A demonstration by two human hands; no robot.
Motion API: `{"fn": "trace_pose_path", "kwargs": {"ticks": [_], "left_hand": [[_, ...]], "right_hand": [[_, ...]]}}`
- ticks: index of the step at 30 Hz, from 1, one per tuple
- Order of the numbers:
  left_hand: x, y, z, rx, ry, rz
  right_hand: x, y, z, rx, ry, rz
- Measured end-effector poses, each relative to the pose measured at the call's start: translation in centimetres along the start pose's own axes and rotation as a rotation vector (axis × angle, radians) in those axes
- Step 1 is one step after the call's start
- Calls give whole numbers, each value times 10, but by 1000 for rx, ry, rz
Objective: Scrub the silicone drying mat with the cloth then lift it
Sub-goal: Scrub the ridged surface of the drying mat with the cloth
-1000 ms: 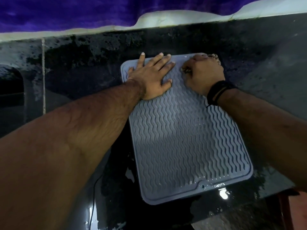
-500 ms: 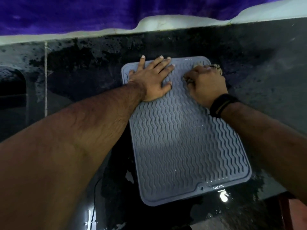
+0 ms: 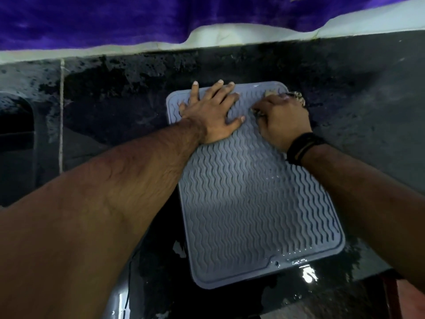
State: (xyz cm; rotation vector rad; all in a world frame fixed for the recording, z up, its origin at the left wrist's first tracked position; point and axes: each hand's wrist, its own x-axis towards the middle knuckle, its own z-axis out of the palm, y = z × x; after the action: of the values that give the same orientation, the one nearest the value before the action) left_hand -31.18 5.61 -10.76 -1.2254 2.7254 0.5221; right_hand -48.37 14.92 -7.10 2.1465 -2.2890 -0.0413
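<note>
A grey silicone drying mat [image 3: 248,203] with wavy ridges lies flat on the wet black counter [image 3: 115,116]. My left hand [image 3: 211,113] presses flat on the mat's far left part, fingers spread. My right hand [image 3: 282,118] is closed over a light patterned cloth [image 3: 296,97] at the mat's far right corner; only bits of the cloth stick out past the knuckles. A black band sits on my right wrist.
A purple fabric [image 3: 115,19] hangs over a white ledge behind the counter. Water pools shine near the mat's near edge [image 3: 308,272]. A dark recess [image 3: 16,125] lies at the far left. A thin cable [image 3: 128,284] runs along the near counter.
My right hand with the cloth has slid slightly toward me and right along the mat's far right corner. My left hand has stayed pressed in place.
</note>
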Motion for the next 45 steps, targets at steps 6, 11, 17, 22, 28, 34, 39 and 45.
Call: {"fn": "trace_pose_path", "kwargs": {"ticks": [6,11,17,22,28,34,39,45], "left_hand": [[1,-2,4,17,-25,-11],[0,0,3,23,-24,-21],[4,-7,9,22,-9,-7],[6,-8,12,22,0,0],[5,-6,11,17,4,-14],[8,-11,15,0,7,-13],[5,-9,13,8,11,-10],[1,-5,6,16,11,6]], "right_hand": [[12,6,-5,58,56,-17],[13,-2,6,-8,-21,-1],[-33,0,-1,65,29,-27],[-11,3,-6,145,105,24],[-15,-5,10,54,14,24],[-60,-1,9,93,61,41],[-21,4,5,83,65,103],[-52,1,16,49,24,75]]}}
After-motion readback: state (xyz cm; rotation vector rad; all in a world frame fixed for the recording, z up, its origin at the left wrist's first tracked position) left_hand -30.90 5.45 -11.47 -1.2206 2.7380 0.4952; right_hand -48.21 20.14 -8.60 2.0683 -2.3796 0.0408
